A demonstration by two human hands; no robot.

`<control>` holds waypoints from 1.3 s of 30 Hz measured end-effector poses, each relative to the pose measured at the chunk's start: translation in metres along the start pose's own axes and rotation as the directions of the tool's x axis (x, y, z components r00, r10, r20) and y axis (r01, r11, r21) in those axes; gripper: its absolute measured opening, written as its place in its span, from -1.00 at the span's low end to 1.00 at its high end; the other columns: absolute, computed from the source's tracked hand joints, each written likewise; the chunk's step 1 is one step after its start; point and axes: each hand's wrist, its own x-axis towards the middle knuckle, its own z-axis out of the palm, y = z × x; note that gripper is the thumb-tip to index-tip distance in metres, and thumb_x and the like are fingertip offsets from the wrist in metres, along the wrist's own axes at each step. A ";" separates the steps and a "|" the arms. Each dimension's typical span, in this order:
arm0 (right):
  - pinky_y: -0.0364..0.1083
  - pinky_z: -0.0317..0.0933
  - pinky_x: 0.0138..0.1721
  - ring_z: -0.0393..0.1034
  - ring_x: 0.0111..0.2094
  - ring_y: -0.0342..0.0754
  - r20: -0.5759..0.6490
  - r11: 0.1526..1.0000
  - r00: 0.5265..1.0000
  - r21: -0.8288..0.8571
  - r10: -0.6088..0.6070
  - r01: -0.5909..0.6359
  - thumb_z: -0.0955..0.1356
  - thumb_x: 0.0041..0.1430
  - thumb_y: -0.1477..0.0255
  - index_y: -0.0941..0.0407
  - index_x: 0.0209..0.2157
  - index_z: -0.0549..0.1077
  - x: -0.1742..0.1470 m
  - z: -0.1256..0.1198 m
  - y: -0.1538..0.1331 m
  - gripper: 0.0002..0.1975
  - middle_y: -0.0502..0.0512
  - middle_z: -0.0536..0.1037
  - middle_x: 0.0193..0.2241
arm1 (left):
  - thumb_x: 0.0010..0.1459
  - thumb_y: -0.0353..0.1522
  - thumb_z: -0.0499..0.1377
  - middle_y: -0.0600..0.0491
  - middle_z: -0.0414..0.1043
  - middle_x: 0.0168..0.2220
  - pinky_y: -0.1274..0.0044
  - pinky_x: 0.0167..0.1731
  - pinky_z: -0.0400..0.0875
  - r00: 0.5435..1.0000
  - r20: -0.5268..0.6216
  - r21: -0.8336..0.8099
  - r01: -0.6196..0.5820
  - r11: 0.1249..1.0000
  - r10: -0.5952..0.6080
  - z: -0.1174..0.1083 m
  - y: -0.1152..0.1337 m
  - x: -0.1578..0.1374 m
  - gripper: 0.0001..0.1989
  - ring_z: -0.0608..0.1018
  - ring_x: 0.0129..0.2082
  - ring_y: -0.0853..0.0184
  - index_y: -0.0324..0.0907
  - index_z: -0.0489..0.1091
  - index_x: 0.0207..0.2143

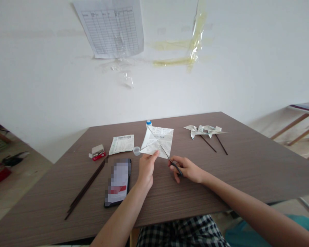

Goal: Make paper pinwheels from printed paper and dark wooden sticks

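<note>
A newspaper square [164, 134] is pinched by the left hand [147, 168]; scissors [173, 164], gripped by the right hand [188, 170], are angled from its near-right corner toward its centre.

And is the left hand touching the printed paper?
Touching: the head view shows the left hand holding the printed paper by its near edge.
</note>
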 end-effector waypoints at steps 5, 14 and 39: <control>-0.01 0.14 -0.36 0.36 -0.51 0.00 -0.008 1.000 1.000 -0.003 0.007 -0.007 0.42 0.53 -0.01 0.00 -0.10 0.39 0.000 0.000 0.000 -0.63 -0.04 0.61 -0.59 | -0.08 -0.09 0.68 -0.13 0.85 -0.14 0.09 0.30 0.56 1.000 0.001 -0.002 0.016 1.000 -0.016 0.000 0.001 0.000 -0.59 0.79 0.11 -0.14 -0.11 0.72 -0.31; -0.01 0.10 -0.40 0.33 -0.53 -0.03 -0.004 1.000 1.000 -0.008 0.013 -0.013 0.42 0.50 -0.04 0.00 -0.11 0.37 0.001 0.001 -0.001 -0.60 -0.06 0.61 -0.60 | -0.08 -0.09 0.68 -0.16 0.86 -0.03 0.05 0.43 0.49 1.000 0.011 -0.024 0.003 1.000 -0.002 0.001 0.003 -0.002 -0.53 0.77 0.21 -0.17 -0.14 0.77 -0.19; 0.03 0.13 -0.39 0.33 -0.55 0.03 -0.048 0.998 0.997 0.014 0.059 -0.058 0.46 0.43 -0.11 -0.05 -0.19 0.40 -0.001 0.001 -0.008 -0.57 -0.03 0.57 -0.63 | 0.01 -0.20 0.61 -0.13 0.86 -0.09 0.13 0.34 0.55 0.999 -0.012 0.006 0.034 0.999 -0.034 0.000 -0.002 0.002 -0.70 0.79 0.15 -0.10 -0.13 0.74 -0.25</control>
